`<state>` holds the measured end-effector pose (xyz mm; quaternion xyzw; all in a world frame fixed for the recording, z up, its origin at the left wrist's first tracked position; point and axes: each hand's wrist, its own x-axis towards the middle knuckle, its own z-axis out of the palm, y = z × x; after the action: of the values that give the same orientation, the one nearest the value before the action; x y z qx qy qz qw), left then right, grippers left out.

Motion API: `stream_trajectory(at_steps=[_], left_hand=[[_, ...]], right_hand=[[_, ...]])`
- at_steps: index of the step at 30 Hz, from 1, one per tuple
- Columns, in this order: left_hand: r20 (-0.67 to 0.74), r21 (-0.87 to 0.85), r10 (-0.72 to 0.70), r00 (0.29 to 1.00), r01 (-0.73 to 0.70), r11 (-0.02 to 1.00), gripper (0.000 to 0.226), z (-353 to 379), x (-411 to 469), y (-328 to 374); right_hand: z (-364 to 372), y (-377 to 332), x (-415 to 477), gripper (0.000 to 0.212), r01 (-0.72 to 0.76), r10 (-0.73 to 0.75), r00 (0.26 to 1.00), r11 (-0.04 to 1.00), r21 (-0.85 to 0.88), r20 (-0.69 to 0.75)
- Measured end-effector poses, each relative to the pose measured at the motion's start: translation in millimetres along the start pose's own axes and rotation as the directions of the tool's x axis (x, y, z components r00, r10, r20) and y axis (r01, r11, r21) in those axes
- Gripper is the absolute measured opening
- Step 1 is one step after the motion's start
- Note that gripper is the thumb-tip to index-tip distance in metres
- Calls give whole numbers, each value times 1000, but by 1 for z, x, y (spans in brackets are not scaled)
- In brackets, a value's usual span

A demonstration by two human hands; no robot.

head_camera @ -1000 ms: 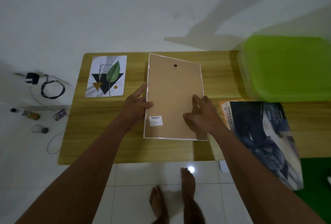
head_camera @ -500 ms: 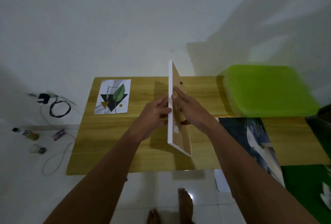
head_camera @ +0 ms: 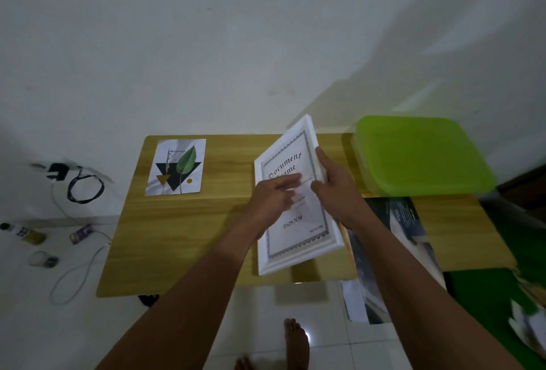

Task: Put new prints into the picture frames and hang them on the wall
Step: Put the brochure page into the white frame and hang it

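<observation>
One white picture frame (head_camera: 295, 239) is held tilted over the table (head_camera: 183, 236), showing its stock "Document Frame" insert. The right grip (head_camera: 334, 192) clasps its right edge; the left grip (head_camera: 273, 196) lies flat-fingered across the front. The leaf print (head_camera: 176, 166) lies on the table, well apart. I'd judge nothing is swapped or hung yet.
</observation>
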<state>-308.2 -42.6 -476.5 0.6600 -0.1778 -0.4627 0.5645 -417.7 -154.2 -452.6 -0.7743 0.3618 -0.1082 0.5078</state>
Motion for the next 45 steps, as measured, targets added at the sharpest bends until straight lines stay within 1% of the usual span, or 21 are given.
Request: stream_trajectory(at_steps=[2,3,4,5,6,7,9,10,11,13,16,20,23,26,28,31,34,37,40,43,45], left_hand=[[-188,213,73,979,-32,977,62,-14,4,-9],[-246,342,112,963,-22,939,69,-23,4,-12],[-271,439,124,955,8,898,77,-31,4,-15],[-281,482,120,952,32,876,86,-38,3,-14],[-277,461,89,957,51,886,91,-43,0,-10],[-254,408,60,965,50,912,90,-47,-4,-4],[-178,326,68,982,-7,945,72,-53,-12,12],[-149,306,96,984,-46,951,61,-55,-17,20],[-130,281,136,982,-95,955,56,-58,-21,27],[-98,223,201,975,-176,959,57,-63,-29,45],[-60,197,286,956,-270,943,66,-67,-50,74],[-27,203,375,927,-362,910,75,-72,-70,114],[-8,169,413,910,-406,898,73,-68,-84,150],[18,190,472,881,-467,864,75,-62,-95,183],[18,215,520,854,-511,832,77,-59,-99,203],[18,242,588,809,-574,782,79,-53,-102,230],[9,291,664,747,-637,713,77,-44,-104,258],[0,393,736,677,-676,623,74,-35,-98,294],[-9,502,767,642,-660,559,84,-30,-85,331],[2,558,788,616,-654,510,96,-27,-72,364],[0,576,797,604,-651,494,98,-26,-61,383]], right_hand=[[-7,6,-6,74,-11,16,999,994,106,-43],[-11,5,-10,74,-16,28,997,986,169,-66],[-15,5,-13,74,-15,35,996,974,224,-85],[-20,4,-15,75,-11,41,994,961,275,-103],[-25,2,-18,76,-1,39,993,948,317,-113],[-29,0,-20,78,3,42,992,935,356,-120],[-35,-8,-23,82,12,45,991,907,421,-127],[-38,-13,-25,84,22,40,991,895,445,-129],[-40,-18,-27,86,31,34,991,880,474,-129],[-47,-28,-31,87,44,22,993,851,523,-119],[-60,-44,-39,90,65,-14,996,821,567,-93],[-78,-71,-50,93,126,-81,991,846,518,-108],[-95,-100,-61,90,204,-115,971,856,476,-210],[-111,-124,-66,85,301,-162,927,859,414,-338],[-122,-139,-68,78,369,-219,893,857,360,-393],[-141,-162,-66,72,425,-270,850,859,285,-453],[-162,-186,-57,83,468,-323,824,851,238,-465],[-182,-209,-42,93,499,-374,809,844,195,-453],[-201,-229,-22,97,544,-416,785,818,189,-460],[-218,-248,-1,99,584,-462,758,795,163,-460],[-229,-258,16,98,604,-487,742,783,146,-461]])
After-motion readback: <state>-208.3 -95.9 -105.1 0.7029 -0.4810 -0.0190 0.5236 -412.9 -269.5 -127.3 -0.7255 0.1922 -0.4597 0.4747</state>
